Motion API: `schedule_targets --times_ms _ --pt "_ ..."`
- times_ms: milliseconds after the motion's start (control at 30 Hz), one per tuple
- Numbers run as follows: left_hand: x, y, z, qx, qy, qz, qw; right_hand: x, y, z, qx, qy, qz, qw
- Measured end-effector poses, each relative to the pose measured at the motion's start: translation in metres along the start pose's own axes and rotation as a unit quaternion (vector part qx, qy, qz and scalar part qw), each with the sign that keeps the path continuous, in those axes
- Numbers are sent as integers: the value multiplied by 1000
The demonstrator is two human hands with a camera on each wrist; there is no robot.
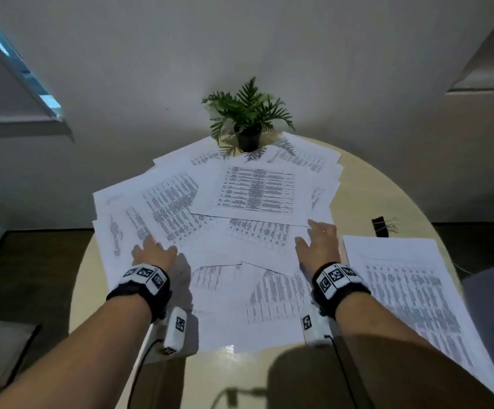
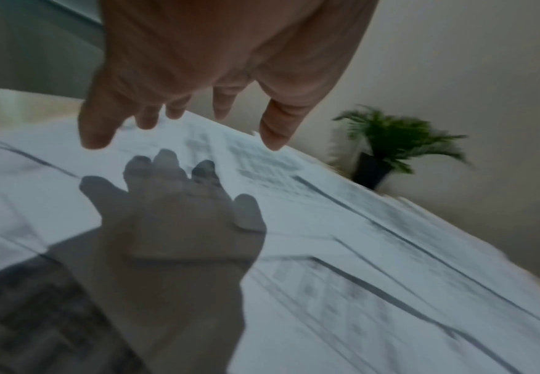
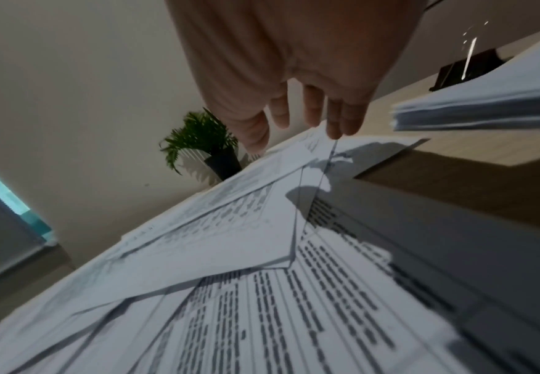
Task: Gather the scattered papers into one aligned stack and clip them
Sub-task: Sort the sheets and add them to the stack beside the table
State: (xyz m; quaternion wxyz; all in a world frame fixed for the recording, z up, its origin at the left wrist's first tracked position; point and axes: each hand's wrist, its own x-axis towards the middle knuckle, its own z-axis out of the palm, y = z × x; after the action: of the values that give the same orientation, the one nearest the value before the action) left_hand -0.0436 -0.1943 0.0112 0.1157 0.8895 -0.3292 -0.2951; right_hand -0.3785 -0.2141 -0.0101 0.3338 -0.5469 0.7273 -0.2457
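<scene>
Several printed white sheets (image 1: 239, 219) lie scattered and overlapping across the round table (image 1: 387, 190). A squared stack of papers (image 1: 410, 284) sits at the right. A black binder clip (image 1: 379, 227) lies beyond that stack. My left hand (image 1: 154, 252) hovers just over the left sheets, fingers spread (image 2: 179, 121) and holding nothing. My right hand (image 1: 318, 240) reaches over the middle sheets with straight fingers; its fingertips (image 3: 336, 126) touch a sheet's edge.
A small potted fern (image 1: 248, 119) stands at the table's far edge on some of the sheets. The wall is close behind it. Bare table top shows at the right beyond the clip and at the near edge (image 1: 239, 379).
</scene>
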Motion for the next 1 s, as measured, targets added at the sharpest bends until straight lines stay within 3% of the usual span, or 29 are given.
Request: schedule_targets --times_ms 67,233,333,500,767,1000 --pt "29 -20 -22 55 -13 -61 997 14 -5 9 -95 17 27 995" --pt "55 -45 -42 79 -44 -131 987 42 -17 20 -231 -14 125 965" --pt "70 -48 -41 119 -17 -112 986 56 -24 22 -236 -9 158 959" --pt "87 -45 -42 126 -42 -46 990 68 -28 24 -233 -16 197 952" --pt "56 -51 -44 151 -63 61 985 39 -39 36 -330 -92 104 934" --pt "9 -85 -33 160 -61 66 983 -28 -29 44 -369 -120 12 922"
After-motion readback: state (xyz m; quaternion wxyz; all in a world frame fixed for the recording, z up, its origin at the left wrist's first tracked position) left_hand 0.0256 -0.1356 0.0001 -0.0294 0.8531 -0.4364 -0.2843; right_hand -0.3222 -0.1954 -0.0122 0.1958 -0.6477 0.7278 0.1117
